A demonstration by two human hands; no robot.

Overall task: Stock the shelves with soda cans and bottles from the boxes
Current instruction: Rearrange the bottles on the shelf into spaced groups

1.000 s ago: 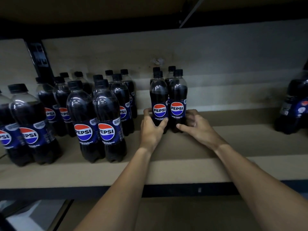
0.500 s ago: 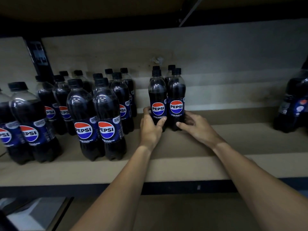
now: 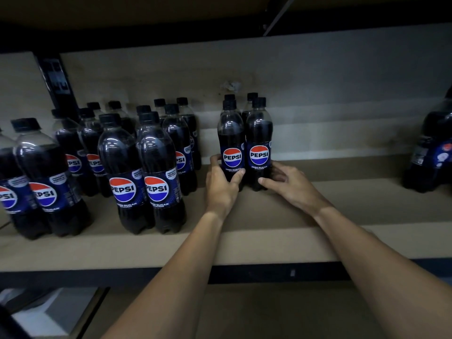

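two pepsi bottles stand touching, side by side, midway along the shelf [image 3: 269,243]: the left front bottle [image 3: 231,143] and the right front bottle [image 3: 259,140]. two rear bottles [image 3: 252,97] just behind show little more than black caps. each front label reads "pepsi" on a red, white and blue globe, with "zero sugar" beneath. the finer line under that is too small to read.

the left hand [image 3: 221,187] wraps the low part of the left front bottle, thumb across its front. the right hand [image 3: 291,187] cups the base of the right front bottle, fingers curled round its far side.

to the left, a larger group of bottles [image 3: 144,172] carries the same wording plus a round "100%" badge. a big bottle [image 3: 435,152] stands at the right edge, its label unreadable.
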